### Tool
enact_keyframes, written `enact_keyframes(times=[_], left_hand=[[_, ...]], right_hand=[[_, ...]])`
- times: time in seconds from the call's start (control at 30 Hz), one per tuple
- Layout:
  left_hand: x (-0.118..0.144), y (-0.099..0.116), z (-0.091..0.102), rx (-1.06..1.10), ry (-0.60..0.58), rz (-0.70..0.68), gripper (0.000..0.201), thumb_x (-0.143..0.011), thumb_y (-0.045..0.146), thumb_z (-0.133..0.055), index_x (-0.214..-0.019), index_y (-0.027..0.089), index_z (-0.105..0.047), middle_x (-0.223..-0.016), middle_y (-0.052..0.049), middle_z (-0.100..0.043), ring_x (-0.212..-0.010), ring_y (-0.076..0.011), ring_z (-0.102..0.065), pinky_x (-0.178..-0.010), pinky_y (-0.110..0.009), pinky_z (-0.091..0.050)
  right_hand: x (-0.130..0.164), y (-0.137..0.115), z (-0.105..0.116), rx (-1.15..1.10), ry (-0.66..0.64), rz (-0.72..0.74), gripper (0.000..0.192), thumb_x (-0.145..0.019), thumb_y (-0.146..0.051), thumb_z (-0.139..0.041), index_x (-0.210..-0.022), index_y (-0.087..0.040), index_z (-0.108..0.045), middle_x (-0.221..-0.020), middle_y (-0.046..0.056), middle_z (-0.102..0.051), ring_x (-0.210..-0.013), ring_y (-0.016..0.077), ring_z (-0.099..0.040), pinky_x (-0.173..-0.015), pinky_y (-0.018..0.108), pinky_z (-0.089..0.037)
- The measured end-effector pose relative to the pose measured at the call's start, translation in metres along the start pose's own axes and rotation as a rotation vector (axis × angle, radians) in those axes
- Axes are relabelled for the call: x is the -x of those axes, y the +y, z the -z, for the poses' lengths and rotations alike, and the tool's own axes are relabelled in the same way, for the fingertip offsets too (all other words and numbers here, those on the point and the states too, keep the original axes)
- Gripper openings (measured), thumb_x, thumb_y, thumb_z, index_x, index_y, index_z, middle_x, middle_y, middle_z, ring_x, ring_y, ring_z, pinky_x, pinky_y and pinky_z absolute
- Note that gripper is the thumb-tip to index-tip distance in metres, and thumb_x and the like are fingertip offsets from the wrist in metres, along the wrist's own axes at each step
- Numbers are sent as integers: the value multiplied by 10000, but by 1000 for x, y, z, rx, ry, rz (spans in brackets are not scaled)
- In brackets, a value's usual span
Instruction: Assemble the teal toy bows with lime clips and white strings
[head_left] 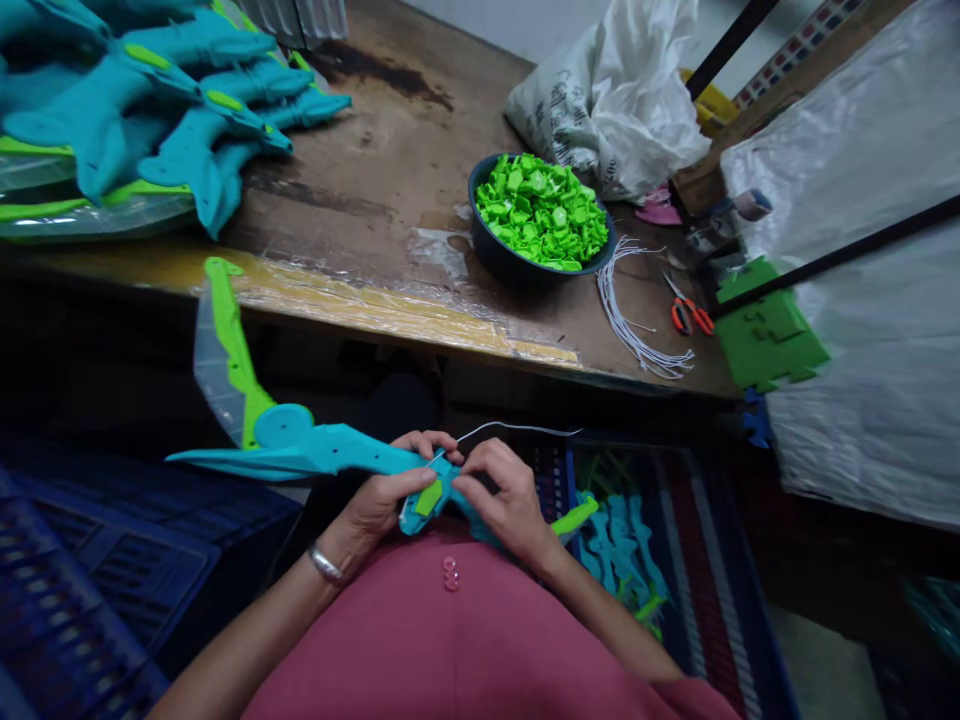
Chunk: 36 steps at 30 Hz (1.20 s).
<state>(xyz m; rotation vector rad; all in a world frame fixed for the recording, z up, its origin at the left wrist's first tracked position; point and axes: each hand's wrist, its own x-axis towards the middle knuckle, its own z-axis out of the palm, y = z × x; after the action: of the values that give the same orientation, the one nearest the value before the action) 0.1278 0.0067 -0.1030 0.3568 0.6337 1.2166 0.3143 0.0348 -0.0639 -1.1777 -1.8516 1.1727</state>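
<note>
- Across the top of the view, a worn table (pixel 390 150); its near edge taped over with clear film
- At right, a white sheet (pixel 862 330) draped over a bulky shape; a black bar crossing in front of it
- At lower left, a blue crate (pixel 90 590); a second crate (pixel 697 560) at lower right holding teal and green parts
- On the table's far left, a heap of teal toys (pixel 150 110), stacked and overlapping
- At the table's far edge, a white sack (pixel 607 90), crumpled
- Over the lap, a teal and green toy bow (pixel 300 445), lying crosswise, one green limb rising toward the table edge
- On the table, a dark bowl (pixel 495 250) heaped with green pieces (pixel 541 208)
- Right of the bowl, a bundle of white cords (pixel 637 320); beside it, orange-handled scissors (pixel 690 315)
- Left hand (pixel 386 495), closed around the bow's grip, thumb on top
- Right hand (pixel 502 490), fingertips pinching a white cord (pixel 517 428) at the bow's grip; the cord's free end trailing right
</note>
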Motion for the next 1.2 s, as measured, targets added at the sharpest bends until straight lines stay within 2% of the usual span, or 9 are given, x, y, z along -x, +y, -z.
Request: enact_keyframes(times=[0.07, 0.1, 0.3, 0.4, 0.47, 0.57, 0.73, 1.0, 1.2], left_hand=[[4, 5, -2, -13, 4, -14, 191, -733, 126, -818, -825, 193, -665, -1101, -49, -671, -1043, -254, -696, -884, -375, -595], [5, 6, -3, -18, 8, -16, 188, -730, 129, -819, -818, 192, -665, -1094, -50, -667, -1048, -264, -695, -890, -389, -597], [8, 4, -12, -98, -45, 23, 148, -758, 166, -795, -822, 199, -665, -1096, -95, -666, -1143, -303, -651, -921, -397, -571], [10, 0, -12, -105, -62, 27, 153, -760, 178, -802, -830, 201, -668, -1111, -92, -648, -1156, -307, -637, -921, -403, -568], [12, -1, -10, -105, -55, 12, 160, -750, 191, -814, -828, 194, -675, -1113, -88, -634, -1135, -304, -641, -920, -408, -570], [18, 2, -8, -93, -8, -3, 160, -746, 200, -818, -820, 189, -677, -1108, -82, -621, -1124, -305, -642, -934, -422, -574], [29, 8, -8, -94, 95, 14, 187, -714, 196, -831, -776, 189, -654, -1086, -64, -609, -1111, -296, -641, -967, -432, -579], [33, 10, -19, -116, 269, 35, 296, -623, 243, -879, -732, 195, -608, -1076, -50, -623, -1129, -335, -639, -892, -404, -621], [34, 10, -23, -171, 328, 24, 346, -587, 283, -897, -731, 209, -592, -1075, -31, -638, -1153, -348, -630, -882, -382, -627]], right_hand=[[-3, 11, 7, -181, 101, -270, 318, -892, -495, -711, -747, -211, -701, -842, 44, -682, -883, 200, -592, -902, 355, -455], [-6, 17, 9, -247, 101, -350, 337, -882, -521, -709, -755, -209, -716, -843, 49, -701, -888, 203, -604, -914, 361, -462], [-38, 32, -9, -707, -28, -529, 572, -788, -668, -719, -1018, -145, -740, -947, 124, -783, -827, 234, -725, -765, 392, -585], [-59, 31, -15, -912, 91, -511, 483, -753, -540, -813, -1034, -164, -698, -1012, 100, -779, -876, 210, -737, -822, 387, -606], [-72, 34, -9, -999, 248, -478, 352, -768, -411, -832, -984, -192, -662, -920, 28, -767, -782, 146, -714, -800, 332, -611], [-86, 47, 13, -1067, 501, -433, 212, -813, -267, -794, -879, -205, -602, -784, -39, -716, -599, 74, -612, -652, 233, -581], [-82, 65, 55, -1089, 785, -406, 166, -837, -165, -764, -824, -184, -599, -768, -28, -696, -550, 53, -555, -541, 184, -534], [-73, 73, 102, -1087, 957, -329, 113, -930, -182, -701, -875, -132, -615, -757, -43, -636, -536, 39, -535, -506, 156, -503], [-74, 72, 128, -1106, 1017, -262, 97, -971, -186, -660, -905, -123, -627, -721, -57, -588, -533, 40, -526, -482, 144, -475]])
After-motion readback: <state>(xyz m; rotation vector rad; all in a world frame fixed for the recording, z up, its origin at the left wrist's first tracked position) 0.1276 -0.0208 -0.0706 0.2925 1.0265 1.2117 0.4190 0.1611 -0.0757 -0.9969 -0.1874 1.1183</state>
